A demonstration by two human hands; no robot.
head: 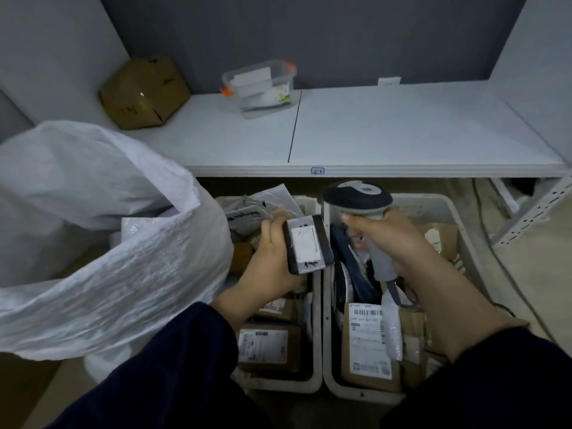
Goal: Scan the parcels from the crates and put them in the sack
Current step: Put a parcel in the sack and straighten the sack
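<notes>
Just above the crates, left hand grips a parcel, right hand a scanner; sack alongside.

Small dark parcel held above crates

We cannot read the smeared label on the small parcel, which hides the palm of the left hand gripping it. The scanner faces away, its window hidden, and the right hand covers part of its grip. The sack runs off the left edge, sleeves cover the near corners of the left crate and right crate, and the shelf tag is too small to read.
</notes>
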